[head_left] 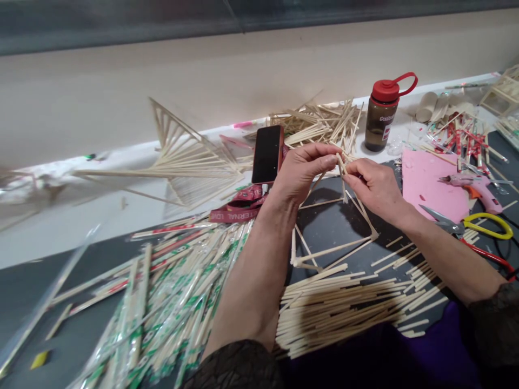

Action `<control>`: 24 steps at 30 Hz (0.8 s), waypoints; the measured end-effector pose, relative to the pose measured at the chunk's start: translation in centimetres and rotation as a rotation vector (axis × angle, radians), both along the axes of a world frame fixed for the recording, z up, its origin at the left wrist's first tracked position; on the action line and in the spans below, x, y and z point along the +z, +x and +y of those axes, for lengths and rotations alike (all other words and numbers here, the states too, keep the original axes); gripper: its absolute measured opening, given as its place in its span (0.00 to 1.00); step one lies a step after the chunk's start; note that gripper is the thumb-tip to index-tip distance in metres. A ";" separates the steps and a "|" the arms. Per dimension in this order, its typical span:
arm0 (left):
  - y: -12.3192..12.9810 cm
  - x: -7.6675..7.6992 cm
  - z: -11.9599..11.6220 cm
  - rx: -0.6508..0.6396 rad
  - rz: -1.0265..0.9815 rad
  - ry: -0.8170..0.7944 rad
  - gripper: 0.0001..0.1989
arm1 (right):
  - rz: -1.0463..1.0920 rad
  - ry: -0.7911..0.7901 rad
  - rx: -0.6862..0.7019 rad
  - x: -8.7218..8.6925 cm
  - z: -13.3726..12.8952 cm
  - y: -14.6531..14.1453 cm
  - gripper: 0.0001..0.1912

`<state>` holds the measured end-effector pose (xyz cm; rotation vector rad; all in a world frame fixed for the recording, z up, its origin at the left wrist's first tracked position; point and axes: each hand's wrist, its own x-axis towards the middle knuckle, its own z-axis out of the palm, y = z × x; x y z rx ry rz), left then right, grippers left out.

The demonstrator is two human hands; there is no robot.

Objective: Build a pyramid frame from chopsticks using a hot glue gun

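A frame of thin wooden sticks (336,250), joined at the corners, stands on the dark table in front of me. At its far upper end, the thumb and fingers of my left hand (310,166) pinch the stick ends. My right hand (372,183) is closed on the sticks just beside it, the fingertips of both hands almost meeting. The exact joint between them is partly hidden. Below the frame, near my body, lies a spread of loose wooden sticks (344,305).
Plastic-wrapped chopsticks (170,302) cover the left. Behind stand a fan-shaped stick model (182,162), a phone (267,154), a stick pile (320,121) and a red-lidded bottle (379,121). On the right are a pink sheet (425,178), a glue gun (480,186) and scissors (486,226).
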<state>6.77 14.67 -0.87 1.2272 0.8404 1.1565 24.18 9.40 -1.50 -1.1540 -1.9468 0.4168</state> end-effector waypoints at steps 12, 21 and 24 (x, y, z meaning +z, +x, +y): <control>-0.2 0.3 -0.1 0.036 0.011 0.011 0.16 | -0.025 -0.007 -0.004 -0.2 0.1 -0.3 0.07; -0.3 0.5 -0.2 0.034 0.019 0.025 0.14 | -0.013 -0.011 -0.027 -0.2 0.0 -0.3 0.07; -0.3 0.5 -0.2 0.037 0.022 0.024 0.16 | -0.010 0.003 -0.030 -0.4 0.0 -0.3 0.07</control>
